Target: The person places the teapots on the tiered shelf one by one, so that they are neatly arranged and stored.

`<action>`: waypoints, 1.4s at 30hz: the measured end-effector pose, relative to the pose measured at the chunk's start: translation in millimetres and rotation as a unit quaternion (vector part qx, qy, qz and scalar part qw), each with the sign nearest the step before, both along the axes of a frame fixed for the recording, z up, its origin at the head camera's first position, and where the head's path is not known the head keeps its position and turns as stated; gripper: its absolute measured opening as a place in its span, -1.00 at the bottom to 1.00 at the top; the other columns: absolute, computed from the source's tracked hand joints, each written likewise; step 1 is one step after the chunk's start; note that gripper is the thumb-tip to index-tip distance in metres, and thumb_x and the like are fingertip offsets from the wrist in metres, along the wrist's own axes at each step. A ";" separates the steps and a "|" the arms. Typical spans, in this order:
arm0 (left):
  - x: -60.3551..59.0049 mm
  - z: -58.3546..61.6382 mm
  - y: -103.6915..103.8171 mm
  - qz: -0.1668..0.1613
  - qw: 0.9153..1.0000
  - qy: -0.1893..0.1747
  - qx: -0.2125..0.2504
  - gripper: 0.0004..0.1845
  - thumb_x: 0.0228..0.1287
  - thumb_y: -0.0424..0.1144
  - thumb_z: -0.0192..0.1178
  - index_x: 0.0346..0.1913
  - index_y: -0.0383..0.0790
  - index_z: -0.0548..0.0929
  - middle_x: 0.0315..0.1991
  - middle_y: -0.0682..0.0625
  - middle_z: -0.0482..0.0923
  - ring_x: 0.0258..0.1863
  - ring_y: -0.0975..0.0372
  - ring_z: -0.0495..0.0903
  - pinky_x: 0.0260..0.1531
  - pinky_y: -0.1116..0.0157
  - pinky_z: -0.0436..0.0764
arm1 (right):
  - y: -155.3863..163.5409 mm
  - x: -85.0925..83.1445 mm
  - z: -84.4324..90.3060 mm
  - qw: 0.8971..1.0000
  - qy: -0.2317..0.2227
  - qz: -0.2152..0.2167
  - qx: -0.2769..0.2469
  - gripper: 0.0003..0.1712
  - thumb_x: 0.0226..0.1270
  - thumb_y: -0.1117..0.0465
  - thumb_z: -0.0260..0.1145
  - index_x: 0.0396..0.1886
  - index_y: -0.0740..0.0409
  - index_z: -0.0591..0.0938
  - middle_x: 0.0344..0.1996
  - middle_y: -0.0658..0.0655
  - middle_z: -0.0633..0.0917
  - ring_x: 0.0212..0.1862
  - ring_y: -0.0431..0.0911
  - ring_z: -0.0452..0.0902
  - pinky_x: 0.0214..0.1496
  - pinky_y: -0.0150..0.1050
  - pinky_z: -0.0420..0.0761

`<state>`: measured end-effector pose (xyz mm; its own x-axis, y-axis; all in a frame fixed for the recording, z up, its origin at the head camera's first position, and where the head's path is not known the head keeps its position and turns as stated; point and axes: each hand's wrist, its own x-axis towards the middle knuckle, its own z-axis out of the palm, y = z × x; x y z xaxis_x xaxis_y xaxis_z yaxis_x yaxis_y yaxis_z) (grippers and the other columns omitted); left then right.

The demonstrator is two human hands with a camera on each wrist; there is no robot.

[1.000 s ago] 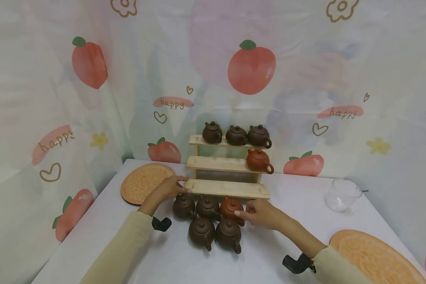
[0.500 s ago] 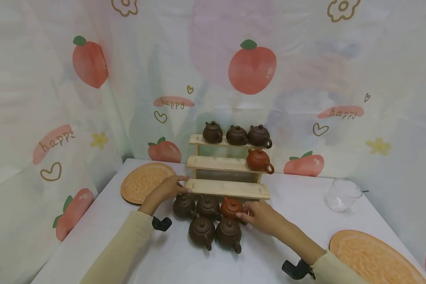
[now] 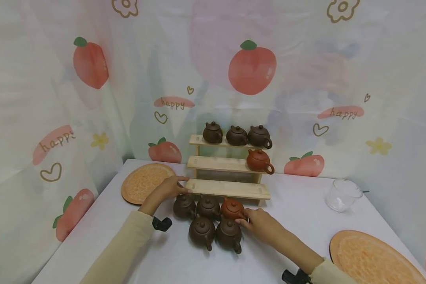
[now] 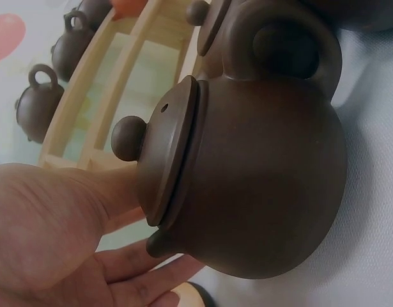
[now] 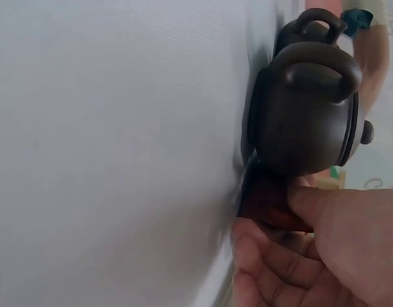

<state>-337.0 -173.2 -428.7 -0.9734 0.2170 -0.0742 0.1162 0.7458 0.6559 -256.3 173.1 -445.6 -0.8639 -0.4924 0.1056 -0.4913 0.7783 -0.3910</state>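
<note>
A reddish-brown clay teapot [image 3: 232, 208] stands on the table at the right end of a row, in front of the stepped wooden stand [image 3: 230, 188]. My right hand [image 3: 264, 225] pinches its handle side between thumb and fingers; in the right wrist view, the reddish teapot [image 5: 273, 204] is partly hidden behind a dark teapot [image 5: 305, 121]. My left hand [image 3: 169, 187] grips the left end of the stand's lowest plank, its thumb along the front edge. Just below that hand is a dark brown teapot [image 3: 184, 206], which fills the left wrist view.
More dark teapots [image 3: 202, 231] crowd the front group. On the top step sit three dark teapots [image 3: 237, 136]; the middle step bears a reddish teapot [image 3: 258, 160]. Round orange mats [image 3: 142, 183] lie left and front right. A glass cup [image 3: 342, 196] stands at the right.
My right hand has moved slightly nearer and down along the reddish teapot, and its fingers have closed at the handle. The left hand has stayed at the stand.
</note>
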 end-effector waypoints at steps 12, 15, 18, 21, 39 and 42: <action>-1.7 -1.8 1.1 -0.001 1.000 -0.001 -0.005 -0.36 0.41 -0.13 0.43 0.47 -0.24 0.54 0.01 -0.28 0.77 -0.12 0.08 0.74 -0.19 0.16 0.66 | -2.4 4.8 -7.7 0.999 0.024 -0.024 0.010 -0.76 0.50 0.14 0.39 -0.35 0.11 0.56 -0.59 -0.07 0.48 -0.46 -0.17 0.38 -0.39 -0.20 0.44; -1.9 -2.0 1.1 -0.005 1.000 0.000 -0.006 -0.36 0.41 -0.14 0.43 0.48 -0.25 0.54 0.00 -0.28 0.76 -0.13 0.07 0.75 -0.18 0.15 0.67 | -1.2 5.3 -9.2 1.000 0.018 -0.025 0.000 -0.79 0.52 0.16 0.37 -0.33 0.10 0.57 -0.58 -0.07 0.48 -0.45 -0.17 0.38 -0.38 -0.21 0.44; -1.2 -1.7 1.2 -0.004 1.000 -0.001 -0.007 -0.36 0.42 -0.14 0.43 0.48 -0.24 0.54 0.00 -0.27 0.77 -0.13 0.08 0.75 -0.19 0.16 0.67 | 1.0 5.8 -10.0 1.000 0.012 -0.026 -0.009 -0.81 0.53 0.14 0.36 -0.31 0.08 0.57 -0.56 -0.08 0.48 -0.44 -0.18 0.38 -0.36 -0.21 0.44; -0.5 -1.1 1.2 -0.002 1.000 0.000 -0.005 -0.36 0.42 -0.14 0.42 0.48 -0.23 0.54 0.00 -0.27 0.77 -0.14 0.08 0.75 -0.20 0.17 0.66 | 4.8 6.9 -9.8 1.000 0.018 -0.021 -0.013 -0.80 0.53 0.14 0.36 -0.32 0.05 0.57 -0.56 -0.10 0.47 -0.44 -0.19 0.37 -0.35 -0.22 0.43; 1.1 -0.8 1.1 -0.001 1.000 -0.001 -0.002 -0.37 0.42 -0.15 0.42 0.48 -0.25 0.54 -0.02 -0.26 0.77 -0.14 0.09 0.73 -0.20 0.17 0.65 | 24.8 22.9 -13.8 0.996 0.076 -0.014 -0.046 -0.73 0.49 0.20 0.40 -0.44 0.02 0.54 -0.60 -0.18 0.48 -0.47 -0.27 0.36 -0.38 -0.31 0.44; 1.0 -0.5 0.5 -0.002 1.000 0.001 0.000 -0.37 0.42 -0.16 0.43 0.47 -0.26 0.54 -0.04 -0.26 0.77 -0.16 0.09 0.73 -0.21 0.17 0.65 | 26.1 24.1 -13.6 0.995 0.080 -0.024 -0.048 -0.72 0.48 0.20 0.41 -0.45 0.00 0.54 -0.61 -0.18 0.45 -0.48 -0.27 0.35 -0.38 -0.31 0.42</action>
